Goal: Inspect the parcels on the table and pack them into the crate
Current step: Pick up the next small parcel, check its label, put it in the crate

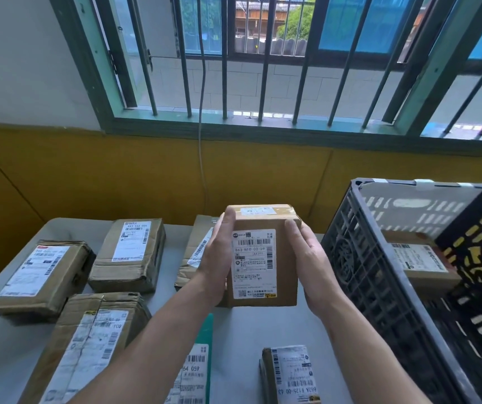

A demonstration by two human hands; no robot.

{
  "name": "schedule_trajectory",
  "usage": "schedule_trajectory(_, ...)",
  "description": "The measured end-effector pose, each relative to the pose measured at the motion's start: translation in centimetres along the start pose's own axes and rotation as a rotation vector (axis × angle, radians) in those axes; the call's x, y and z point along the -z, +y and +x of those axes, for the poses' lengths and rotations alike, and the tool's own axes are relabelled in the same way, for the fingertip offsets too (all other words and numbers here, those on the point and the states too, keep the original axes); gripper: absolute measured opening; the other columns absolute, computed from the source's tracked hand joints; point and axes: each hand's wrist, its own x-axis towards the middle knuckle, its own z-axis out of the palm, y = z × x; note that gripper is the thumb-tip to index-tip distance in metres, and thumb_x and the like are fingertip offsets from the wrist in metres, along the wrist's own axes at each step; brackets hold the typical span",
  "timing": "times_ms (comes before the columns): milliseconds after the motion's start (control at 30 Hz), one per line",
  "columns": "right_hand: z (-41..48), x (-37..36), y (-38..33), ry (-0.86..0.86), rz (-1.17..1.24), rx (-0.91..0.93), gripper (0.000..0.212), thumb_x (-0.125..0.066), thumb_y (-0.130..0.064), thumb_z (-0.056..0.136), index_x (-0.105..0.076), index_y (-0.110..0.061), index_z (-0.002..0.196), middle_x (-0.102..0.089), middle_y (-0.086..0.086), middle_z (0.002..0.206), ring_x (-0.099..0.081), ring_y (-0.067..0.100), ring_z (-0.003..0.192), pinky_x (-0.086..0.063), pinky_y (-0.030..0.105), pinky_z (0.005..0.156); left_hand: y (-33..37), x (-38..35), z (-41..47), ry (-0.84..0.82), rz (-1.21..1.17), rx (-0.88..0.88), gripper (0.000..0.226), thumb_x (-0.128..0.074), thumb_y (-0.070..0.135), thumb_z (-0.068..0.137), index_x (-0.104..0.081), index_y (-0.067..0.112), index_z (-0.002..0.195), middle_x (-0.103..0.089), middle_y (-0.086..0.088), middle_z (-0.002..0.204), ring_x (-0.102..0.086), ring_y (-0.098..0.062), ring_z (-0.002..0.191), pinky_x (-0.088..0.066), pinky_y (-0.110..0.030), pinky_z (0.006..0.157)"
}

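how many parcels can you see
8: held parcel between left hand and right hand; one in the crate; six on the table: far left, back left, behind the left hand, near left, teal under the left forearm, near centre. Others may be hidden.
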Motion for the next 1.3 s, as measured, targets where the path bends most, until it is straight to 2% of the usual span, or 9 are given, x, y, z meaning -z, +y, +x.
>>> schedule_trajectory(100, 0.07, 0.07, 0.1, 0.041, 0.01, 0.013, 0.054, -0.065, -0.048, 0.093, -0.05, -0.033, 0.143, -0.076, -0.007, 0.107, -0.073, 0.006, 0.093, -0.057, 0.02, 0.066, -0.31, -0.08, -0.14, 0.021, 0.004, -0.042, 0.043, -0.031, 0.046, 0.108, -0.057, 0.023, 0.132, -0.077, -0.005, 0.105, -0.074, -0.023, 0.1, -0.06, -0.028, 0.069)
schedule_trajectory(200, 0.07, 0.25, 0.12, 0.037, 0.014, 0.03, 0.064, -0.059, -0.042, 0.081, -0.049, -0.03, 0.143, -0.076, -0.012, 0.103, -0.072, 0.002, 0.088, -0.055, 0.017, 0.062, -0.29, 0.03, -0.38, 0.023, -0.035, -0.063, 0.043, -0.042, 0.044, 0.095, -0.055, 0.026, 0.131, -0.077, 0.0, 0.105, -0.075, -0.017, 0.093, -0.058, -0.023, 0.063)
schedule_trajectory(367, 0.33, -0.17, -0.1, 0.046, 0.07, -0.01, 0.054, -0.059, -0.04, 0.1, -0.041, -0.036, 0.151, -0.074, -0.003, 0.116, -0.075, 0.011, 0.095, -0.058, 0.023, 0.065, 0.17, -0.2, -0.64, -0.012, -0.05, -0.01, 0.07, -0.046, 0.042, 0.088, -0.034, 0.029, 0.156, -0.07, -0.007, 0.126, -0.073, -0.024, 0.105, -0.06, -0.047, 0.087)
schedule_trajectory(567, 0.39, -0.18, -0.14, 0.068, 0.074, -0.007, 0.053, -0.055, -0.019, 0.101, -0.043, -0.034, 0.151, -0.071, 0.002, 0.125, -0.073, 0.019, 0.102, -0.06, 0.029, 0.07, -0.08, 0.01, -0.17, 0.023, -0.007, -0.003, 0.056, -0.045, 0.045, 0.105, -0.027, 0.037, 0.157, -0.068, -0.006, 0.127, -0.075, -0.018, 0.1, -0.063, -0.036, 0.077)
schedule_trajectory(767, 0.43, -0.19, -0.22, 0.08, 0.05, 0.004, 0.04, -0.06, -0.03, 0.101, -0.055, -0.027, 0.141, -0.073, 0.002, 0.121, -0.073, 0.014, 0.099, -0.06, 0.028, 0.07, -0.3, 0.02, -0.16, 0.007, -0.011, -0.026, 0.058, -0.046, 0.038, 0.106, -0.022, 0.042, 0.158, -0.063, -0.004, 0.131, -0.074, -0.007, 0.096, -0.06, -0.026, 0.071)
schedule_trajectory(867, 0.31, -0.18, 0.07, 0.087, 0.084, 0.018, 0.041, -0.06, -0.023, 0.101, -0.054, -0.026, 0.142, -0.072, 0.004, 0.125, -0.07, 0.023, 0.112, -0.06, 0.041, 0.091, -0.2, -0.21, -0.03, 0.039, 0.008, -0.005, 0.06, -0.047, 0.051, 0.103, -0.026, 0.04, 0.158, -0.067, -0.002, 0.126, -0.074, -0.007, 0.093, -0.059, -0.022, 0.067)
schedule_trajectory(967, 0.34, -0.06, 0.2, 0.085, 0.08, 0.01, 0.048, -0.061, -0.021, 0.101, -0.05, -0.029, 0.146, -0.069, 0.004, 0.129, -0.068, 0.026, 0.117, -0.056, 0.048, 0.1, -0.29, -0.2, 0.01, 0.048, 0.011, 0.002, 0.063, -0.047, 0.055, 0.1, -0.028, 0.038, 0.157, -0.068, -0.005, 0.124, -0.073, -0.012, 0.098, -0.058, -0.021, 0.067)
schedule_trajectory(1200, 0.45, -0.12, 0.14, 0.103, 0.067, 0.038, 0.048, -0.062, -0.028, 0.1, -0.051, -0.026, 0.147, -0.07, 0.004, 0.128, -0.066, 0.024, 0.12, -0.055, 0.045, 0.102, -0.66, -0.32, 0.23, 0.055, 0.018, -0.008, 0.059, -0.043, 0.058, 0.101, -0.033, 0.037, 0.155, -0.068, -0.004, 0.119, -0.072, -0.008, 0.097, -0.057, -0.017, 0.064)
schedule_trajectory(1300, 0.3, -0.2, 0.18, 0.085, 0.059, 0.048, 0.052, -0.06, -0.029, 0.101, -0.045, -0.03, 0.151, -0.068, 0.003, 0.131, -0.065, 0.022, 0.121, -0.056, 0.043, 0.101, -0.46, -0.44, 0.16, 0.041, -0.003, 0.01, 0.063, -0.041, 0.065, 0.096, -0.043, 0.029, 0.148, -0.077, 0.001, 0.102, -0.075, -0.006, 0.089, -0.057, -0.017, 0.061)
